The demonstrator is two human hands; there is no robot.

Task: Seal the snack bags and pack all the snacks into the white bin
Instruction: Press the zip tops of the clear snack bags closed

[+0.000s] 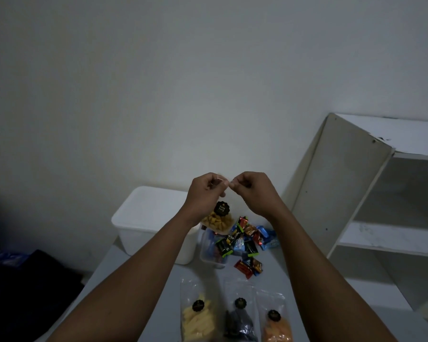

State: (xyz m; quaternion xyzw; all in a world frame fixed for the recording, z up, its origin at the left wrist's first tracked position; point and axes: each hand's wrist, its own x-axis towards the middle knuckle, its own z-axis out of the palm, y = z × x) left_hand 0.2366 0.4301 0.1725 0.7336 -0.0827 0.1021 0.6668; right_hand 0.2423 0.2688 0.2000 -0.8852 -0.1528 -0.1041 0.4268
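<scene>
Sealing step: snack bag aloft.
We pinch its top with left hand and right hand; white bin likely comes next.

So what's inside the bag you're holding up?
Small golden-brown snack pieces sit low in the clear bag. The left hand and right hand cover its top, so the seal can't be seen.

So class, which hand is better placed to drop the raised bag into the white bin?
Probably the left hand: both pinch the snack bag, but the white bin sits left of it, so the right hand would cross over.
</scene>
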